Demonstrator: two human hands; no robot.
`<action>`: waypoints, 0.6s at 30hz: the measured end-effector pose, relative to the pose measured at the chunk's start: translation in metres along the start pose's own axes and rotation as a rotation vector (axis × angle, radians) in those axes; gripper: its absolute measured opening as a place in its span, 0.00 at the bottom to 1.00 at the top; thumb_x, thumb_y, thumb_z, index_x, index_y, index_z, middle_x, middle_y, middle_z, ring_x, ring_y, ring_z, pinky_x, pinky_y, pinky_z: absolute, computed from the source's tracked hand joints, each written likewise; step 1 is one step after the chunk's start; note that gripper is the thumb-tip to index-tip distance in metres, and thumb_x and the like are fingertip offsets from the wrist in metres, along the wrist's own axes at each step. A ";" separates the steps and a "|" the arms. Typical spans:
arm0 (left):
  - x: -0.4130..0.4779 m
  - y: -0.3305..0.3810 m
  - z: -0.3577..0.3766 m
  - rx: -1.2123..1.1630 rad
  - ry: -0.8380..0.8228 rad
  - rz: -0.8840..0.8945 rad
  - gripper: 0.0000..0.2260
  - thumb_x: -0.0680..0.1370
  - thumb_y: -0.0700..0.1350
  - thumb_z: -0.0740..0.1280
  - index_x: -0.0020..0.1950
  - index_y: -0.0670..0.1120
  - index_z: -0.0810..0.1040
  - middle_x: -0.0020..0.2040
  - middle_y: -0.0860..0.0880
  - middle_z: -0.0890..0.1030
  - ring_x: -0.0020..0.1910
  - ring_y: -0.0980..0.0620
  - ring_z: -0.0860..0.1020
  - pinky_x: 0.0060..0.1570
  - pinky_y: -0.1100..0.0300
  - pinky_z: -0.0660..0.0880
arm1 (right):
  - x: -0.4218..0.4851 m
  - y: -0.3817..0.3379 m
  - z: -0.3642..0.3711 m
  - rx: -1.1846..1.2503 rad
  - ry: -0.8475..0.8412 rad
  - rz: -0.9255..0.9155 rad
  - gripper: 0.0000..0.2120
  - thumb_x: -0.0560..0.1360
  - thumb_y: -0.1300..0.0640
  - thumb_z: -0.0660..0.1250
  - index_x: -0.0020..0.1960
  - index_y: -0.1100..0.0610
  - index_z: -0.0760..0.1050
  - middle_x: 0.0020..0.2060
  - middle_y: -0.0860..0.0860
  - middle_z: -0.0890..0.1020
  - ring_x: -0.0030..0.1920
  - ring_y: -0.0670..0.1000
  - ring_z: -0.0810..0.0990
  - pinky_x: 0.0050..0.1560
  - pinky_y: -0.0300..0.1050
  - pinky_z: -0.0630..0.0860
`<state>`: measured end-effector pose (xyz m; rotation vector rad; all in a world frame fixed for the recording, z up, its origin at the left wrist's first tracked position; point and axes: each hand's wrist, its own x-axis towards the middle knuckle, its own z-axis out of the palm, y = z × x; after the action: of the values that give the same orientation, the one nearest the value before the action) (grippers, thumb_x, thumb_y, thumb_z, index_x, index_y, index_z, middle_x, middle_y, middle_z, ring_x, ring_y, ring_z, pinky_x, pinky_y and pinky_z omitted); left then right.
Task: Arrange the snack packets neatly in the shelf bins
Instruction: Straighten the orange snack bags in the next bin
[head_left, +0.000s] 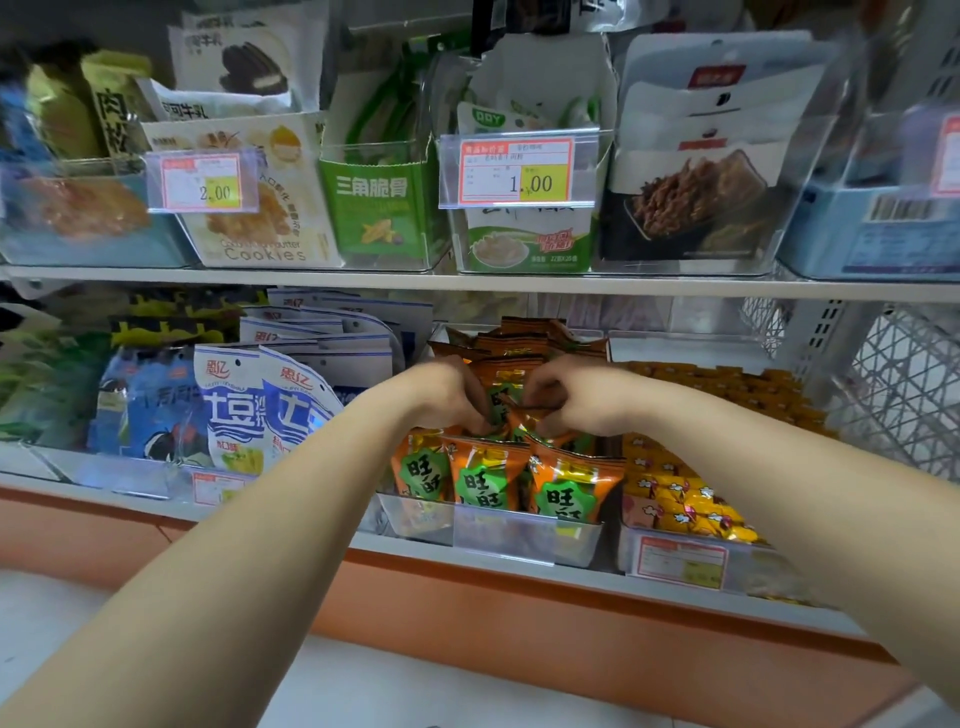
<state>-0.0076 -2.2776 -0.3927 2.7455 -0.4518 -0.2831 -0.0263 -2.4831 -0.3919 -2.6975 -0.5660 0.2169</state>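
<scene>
Orange snack packets (488, 478) with green labels fill a clear plastic bin (415, 519) on the lower shelf, three upright in the front row and several more behind. My left hand (447, 395) and my right hand (576, 395) reach into the middle of this bin, side by side. The fingers of both pinch the tops of orange packets (501, 408) in the second row. My fingertips are partly hidden among the packets.
Yellow packets (685, 499) fill the bin to the right, blue-and-white bags (249, 415) the bin to the left. A white wire basket (904, 395) stands at far right. The upper shelf (467, 283) holds bins of cookies and green packs with price tags (514, 169).
</scene>
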 end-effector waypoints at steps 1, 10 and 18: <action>0.001 0.000 0.000 0.031 -0.020 0.018 0.03 0.71 0.49 0.76 0.43 0.56 0.85 0.44 0.56 0.84 0.44 0.54 0.80 0.44 0.59 0.77 | -0.002 0.003 0.001 0.027 0.027 -0.004 0.17 0.74 0.49 0.73 0.61 0.48 0.77 0.60 0.47 0.79 0.58 0.50 0.78 0.56 0.46 0.77; -0.013 -0.008 -0.006 -0.084 0.344 0.079 0.03 0.75 0.45 0.73 0.48 0.51 0.84 0.46 0.54 0.83 0.43 0.56 0.77 0.42 0.62 0.72 | -0.008 0.015 0.005 0.078 0.125 0.049 0.15 0.74 0.50 0.73 0.59 0.50 0.78 0.57 0.48 0.79 0.51 0.49 0.78 0.44 0.40 0.71; -0.058 -0.008 -0.015 -0.384 0.728 0.131 0.04 0.76 0.42 0.73 0.46 0.52 0.84 0.43 0.57 0.84 0.46 0.58 0.81 0.50 0.60 0.77 | -0.015 -0.006 0.002 0.099 -0.063 0.054 0.18 0.81 0.44 0.63 0.63 0.53 0.80 0.58 0.51 0.83 0.55 0.51 0.80 0.56 0.45 0.75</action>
<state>-0.0558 -2.2462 -0.3733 2.2207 -0.3232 0.5865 -0.0419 -2.4836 -0.3904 -2.6200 -0.4883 0.3364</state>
